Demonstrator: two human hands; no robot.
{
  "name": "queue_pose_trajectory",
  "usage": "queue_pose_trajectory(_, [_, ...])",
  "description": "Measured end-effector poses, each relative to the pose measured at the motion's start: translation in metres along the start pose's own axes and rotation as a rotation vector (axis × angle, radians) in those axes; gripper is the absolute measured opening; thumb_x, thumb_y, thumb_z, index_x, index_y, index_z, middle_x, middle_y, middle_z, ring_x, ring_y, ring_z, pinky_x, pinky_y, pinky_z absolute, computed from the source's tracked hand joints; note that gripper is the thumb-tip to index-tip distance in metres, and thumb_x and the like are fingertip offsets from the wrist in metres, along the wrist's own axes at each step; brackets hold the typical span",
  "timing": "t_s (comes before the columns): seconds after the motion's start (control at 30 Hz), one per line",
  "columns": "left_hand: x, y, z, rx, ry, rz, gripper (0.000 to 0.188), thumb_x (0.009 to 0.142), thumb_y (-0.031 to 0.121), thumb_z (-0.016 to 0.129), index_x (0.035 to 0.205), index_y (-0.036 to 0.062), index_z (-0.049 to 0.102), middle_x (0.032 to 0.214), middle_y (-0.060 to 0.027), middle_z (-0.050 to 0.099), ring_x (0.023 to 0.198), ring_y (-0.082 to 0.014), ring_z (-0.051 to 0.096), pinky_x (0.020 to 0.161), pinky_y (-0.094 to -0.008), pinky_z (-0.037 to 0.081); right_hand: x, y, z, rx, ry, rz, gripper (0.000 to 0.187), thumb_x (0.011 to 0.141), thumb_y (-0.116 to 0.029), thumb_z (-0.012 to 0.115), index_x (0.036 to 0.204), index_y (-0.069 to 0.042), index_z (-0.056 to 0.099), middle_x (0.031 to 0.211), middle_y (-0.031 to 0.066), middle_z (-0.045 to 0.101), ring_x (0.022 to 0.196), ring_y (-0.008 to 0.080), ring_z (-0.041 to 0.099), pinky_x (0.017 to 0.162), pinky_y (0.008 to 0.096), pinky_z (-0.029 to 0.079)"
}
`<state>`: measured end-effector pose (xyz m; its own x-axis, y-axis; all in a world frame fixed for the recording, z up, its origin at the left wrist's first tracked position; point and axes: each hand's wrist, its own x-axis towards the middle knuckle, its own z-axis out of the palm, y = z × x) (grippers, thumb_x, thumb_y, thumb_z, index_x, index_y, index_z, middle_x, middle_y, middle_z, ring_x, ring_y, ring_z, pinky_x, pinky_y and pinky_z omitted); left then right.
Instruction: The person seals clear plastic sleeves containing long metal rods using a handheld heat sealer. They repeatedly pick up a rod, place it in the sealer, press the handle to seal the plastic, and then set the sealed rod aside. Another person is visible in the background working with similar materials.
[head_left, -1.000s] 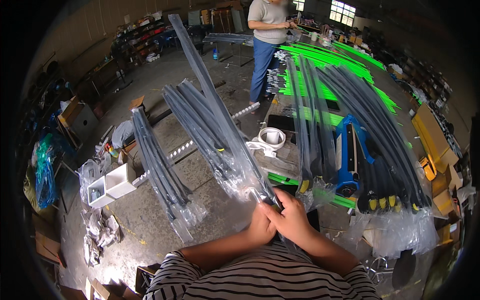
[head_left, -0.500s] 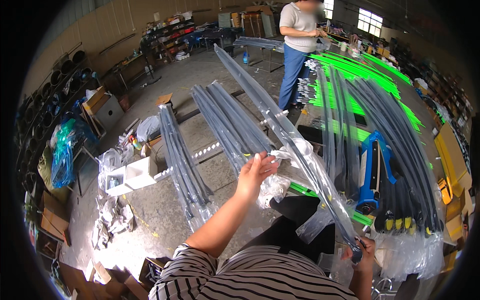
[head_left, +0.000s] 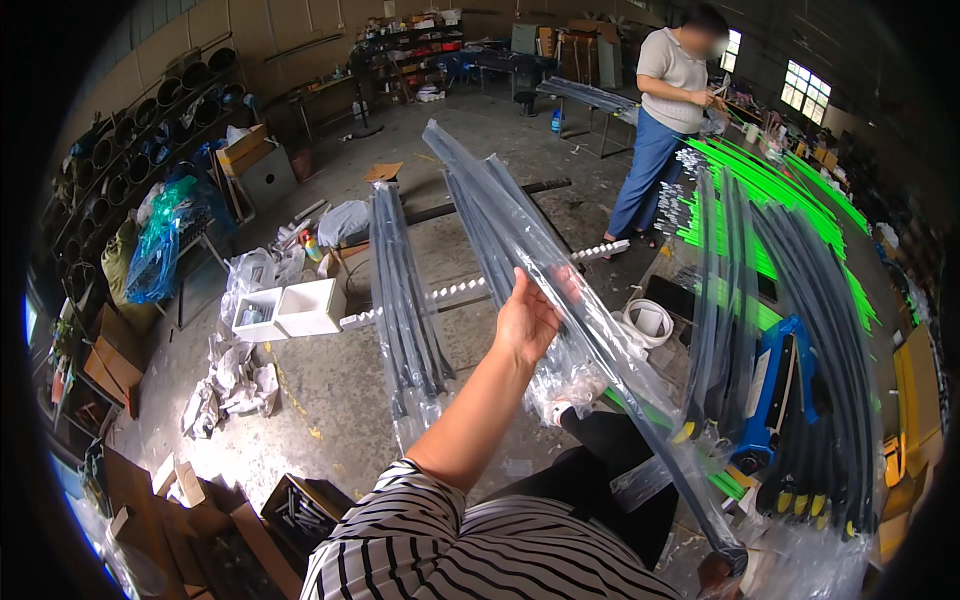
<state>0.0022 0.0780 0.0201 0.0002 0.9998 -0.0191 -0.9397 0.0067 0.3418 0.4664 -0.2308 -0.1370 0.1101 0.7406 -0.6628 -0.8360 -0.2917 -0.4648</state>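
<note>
A long bundle of dark strips in a clear plastic sleeve [head_left: 610, 350] slants from the far middle down toward my right side. My right hand [head_left: 714, 574], mostly in shadow at the lower edge, is closed round its near end. My left hand [head_left: 530, 318] lies against the sleeve partway along, thumb up and fingers stretched out; some fingertips show through the plastic. Under and beside the slanting bundle rests another sleeved bundle [head_left: 473, 225], partly covered by it. Further left lies a third sleeved bundle [head_left: 402, 300] across a white notched bar [head_left: 465, 288].
Sleeved strips [head_left: 825, 330] and a blue tool-like device [head_left: 772, 385] lie at right, with bright green strips [head_left: 790, 190] behind. A person [head_left: 668, 120] stands at the far right. White bins [head_left: 308, 308], crumpled paper [head_left: 232, 385] and an open carton [head_left: 300, 505] are at left.
My left hand has moved slightly right and now meets the sleeve. The slanting bundle's far end has swung over the middle bundle. A white round tub has come into view. The view has shifted.
</note>
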Motion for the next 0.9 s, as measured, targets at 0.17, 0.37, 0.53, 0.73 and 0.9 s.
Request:
queue_pose_trajectory(0.17, [0.017,0.004,-0.032,0.182,0.013,0.062,0.016,0.083,0.02,0.054,0.078,0.0055,0.058,0.073,-0.0034,0.061,0.074,-0.0115,0.057,0.066,-0.0256,0.046,0.002,0.008,0.038,-0.06,-0.229,0.068,0.035,0.08,-0.041,0.034,0.074,-0.007,0.041,0.048,0.0054,0.038,0.038,0.0159,0.036,0.036,0.027,0.031])
queue_pose_trajectory(0.37, [-0.015,-0.028,-0.005,0.4,-0.029,-0.105,0.014,0.082,0.017,0.056,0.083,0.0033,0.059,0.079,-0.0057,0.062,0.073,-0.0145,0.059,0.062,-0.0244,0.048,0.0,0.012,0.059,-0.091,-0.583,0.127,0.035,0.078,-0.039,0.037,0.057,-0.011,0.039,0.042,0.0044,0.036,0.034,0.0173,0.035,0.035,0.0283,0.03])
queue_pose_trajectory(0.53, [-0.049,-0.053,-0.002,0.402,-0.104,-0.23,0.009,0.079,0.011,0.058,0.081,0.0028,0.06,0.085,-0.0113,0.062,0.081,-0.0215,0.06,0.072,-0.0317,0.05,-0.007,0.017,0.09,-0.224,-0.575,-0.053,0.039,0.079,-0.037,0.036,0.049,-0.013,0.039,0.041,0.0042,0.036,0.032,0.0186,0.035,0.033,0.0297,0.03])
queue_pose_trajectory(0.73, [-0.072,-0.079,0.001,0.41,-0.092,-0.345,0.006,0.078,0.008,0.059,0.072,0.0069,0.06,0.089,-0.0133,0.061,0.082,-0.0254,0.06,0.071,-0.0302,0.049,-0.021,0.034,0.137,0.154,-0.571,-0.041,0.052,0.084,-0.048,0.022,0.086,-0.001,0.046,0.043,0.0049,0.033,0.03,0.018,0.032,0.029,0.0309,0.029])
queue_pose_trajectory(0.9, [-0.086,-0.08,0.007,0.383,-0.125,-0.357,0.004,0.077,0.006,0.059,0.074,0.0065,0.06,0.09,-0.0141,0.06,0.083,-0.0262,0.06,0.069,-0.0317,0.05,-0.012,0.036,0.153,-0.077,-0.661,-0.102,0.046,0.085,-0.042,0.025,0.087,-0.001,0.045,0.044,0.0051,0.035,0.03,0.0168,0.034,0.03,0.0306,0.032])
